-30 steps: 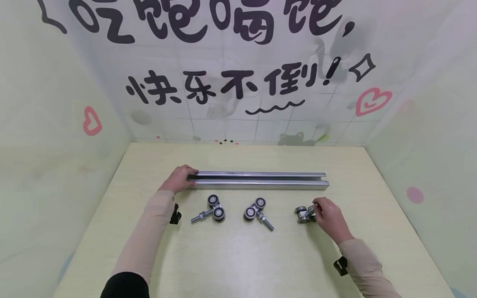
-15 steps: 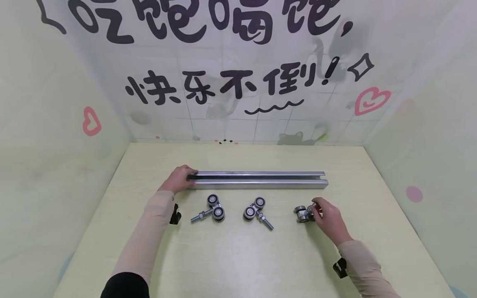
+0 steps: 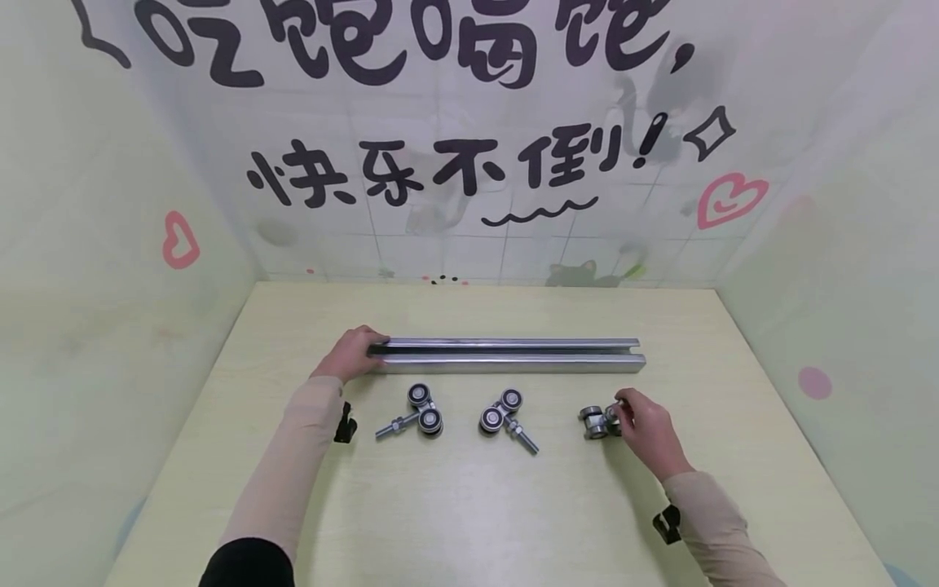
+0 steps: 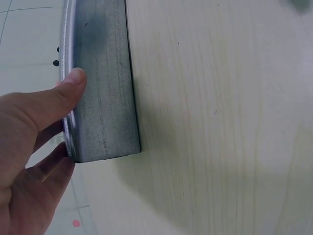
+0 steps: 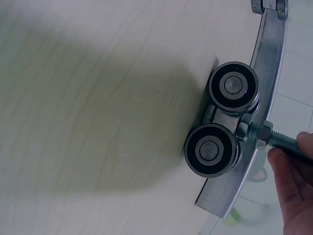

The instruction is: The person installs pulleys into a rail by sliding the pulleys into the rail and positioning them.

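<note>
A slotted metal channel rail (image 3: 506, 364) lies lengthwise across the table. Its left end is held by my left hand (image 3: 354, 354); in the left wrist view the thumb (image 4: 72, 84) lies on the rail's side face, the other fingers by its end and top edge. To the right and nearer, my right hand (image 3: 653, 432) pinches the threaded bolt of a trolley roller (image 3: 597, 422). In the right wrist view the bolt (image 5: 283, 142) carries nuts, and the roller's wheels (image 5: 209, 150) are in plain sight. Two more trolley rollers, left (image 3: 424, 409) and middle (image 3: 502, 412), lie before the rail.
The pale wood-grain table (image 3: 469, 505) is enclosed by a printed sheet (image 3: 440, 244) at the back and pale side sheets (image 3: 844, 285). Small black cameras sit at both wrists, the left one (image 3: 345, 424) close to the left roller.
</note>
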`<state>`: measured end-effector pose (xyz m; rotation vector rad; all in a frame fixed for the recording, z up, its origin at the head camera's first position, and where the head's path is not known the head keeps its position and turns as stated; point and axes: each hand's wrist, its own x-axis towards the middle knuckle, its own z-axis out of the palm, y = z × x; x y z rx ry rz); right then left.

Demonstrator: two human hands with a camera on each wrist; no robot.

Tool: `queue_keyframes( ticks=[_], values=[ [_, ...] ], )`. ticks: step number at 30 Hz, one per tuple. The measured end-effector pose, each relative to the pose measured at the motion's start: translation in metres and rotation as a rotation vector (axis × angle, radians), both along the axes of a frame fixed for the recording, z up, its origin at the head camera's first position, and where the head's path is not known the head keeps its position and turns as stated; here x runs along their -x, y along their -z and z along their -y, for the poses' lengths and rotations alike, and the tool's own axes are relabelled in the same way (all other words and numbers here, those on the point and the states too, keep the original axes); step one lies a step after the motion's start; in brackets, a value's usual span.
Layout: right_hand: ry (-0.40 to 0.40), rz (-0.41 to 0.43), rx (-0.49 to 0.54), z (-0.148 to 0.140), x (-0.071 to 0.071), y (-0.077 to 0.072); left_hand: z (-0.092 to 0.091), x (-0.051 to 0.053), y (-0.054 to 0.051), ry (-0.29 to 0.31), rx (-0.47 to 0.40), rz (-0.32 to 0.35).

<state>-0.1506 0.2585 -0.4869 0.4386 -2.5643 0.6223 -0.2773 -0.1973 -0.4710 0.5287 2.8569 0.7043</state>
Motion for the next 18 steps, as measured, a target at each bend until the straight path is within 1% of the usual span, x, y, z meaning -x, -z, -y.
queue_keyframes(
  ticks=[5,8,14,18],
  values=[
    [-0.023,-0.027,-0.032,0.0003,0.0020,-0.0012,0.0006,0.0006,-0.0002,-0.008,-0.013,0.010],
    [-0.030,-0.033,-0.051,0.0005,0.0037,-0.0015,0.0013,0.0008,0.0001,-0.007,-0.017,0.004],
    [-0.028,-0.036,-0.072,-0.0007,0.0058,-0.0040,0.0015,0.0006,0.0004,-0.004,-0.021,-0.003],
    [-0.020,-0.036,-0.070,-0.0039,0.0063,-0.0076,0.0003,-0.0005,-0.0006,-0.009,-0.015,0.006]
  ],
)
